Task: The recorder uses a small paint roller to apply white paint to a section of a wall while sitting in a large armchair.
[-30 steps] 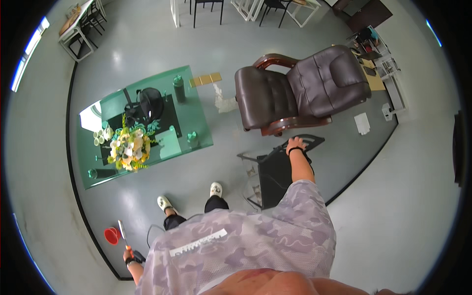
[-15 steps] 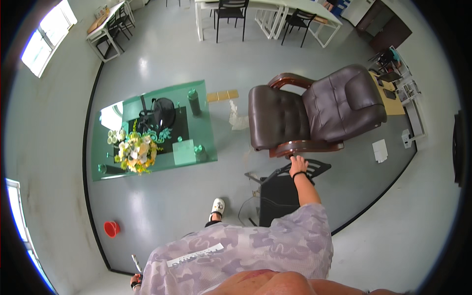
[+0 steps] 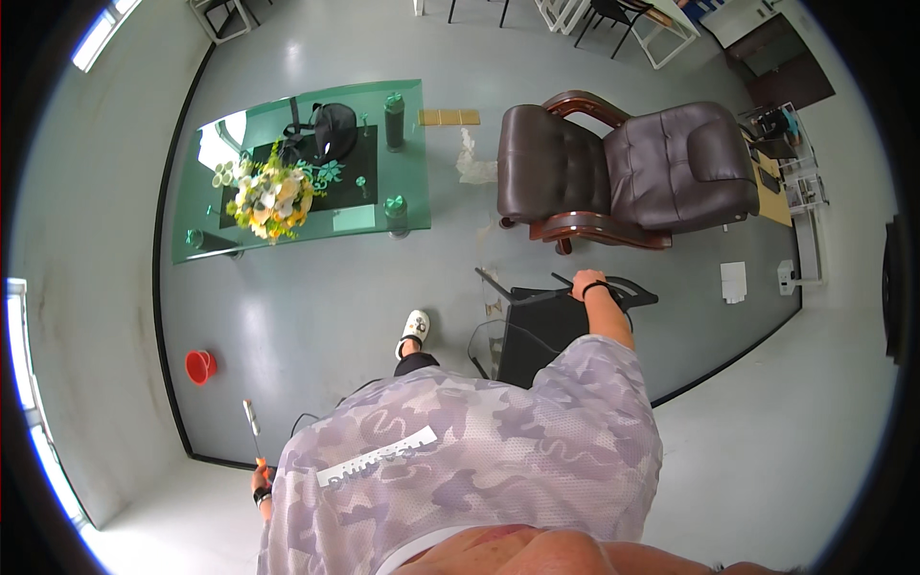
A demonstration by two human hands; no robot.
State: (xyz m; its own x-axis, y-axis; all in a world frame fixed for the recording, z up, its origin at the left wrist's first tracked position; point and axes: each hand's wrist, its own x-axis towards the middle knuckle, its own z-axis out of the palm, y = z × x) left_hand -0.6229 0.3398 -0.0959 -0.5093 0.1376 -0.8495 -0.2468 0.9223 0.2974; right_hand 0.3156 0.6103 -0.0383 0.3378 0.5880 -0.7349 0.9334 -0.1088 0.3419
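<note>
Probably light but stiff, the black chair [image 3: 533, 337] stands under and just left of the right hand [image 3: 587, 283], which grips its backrest; that frame seems the best hold, though smooth surfaces could slip. Just ahead of the left hand [image 3: 262, 475] juts a slim white-headed tool [image 3: 251, 416], likely featherweight, clasped sensibly by its orange handle end.
</note>
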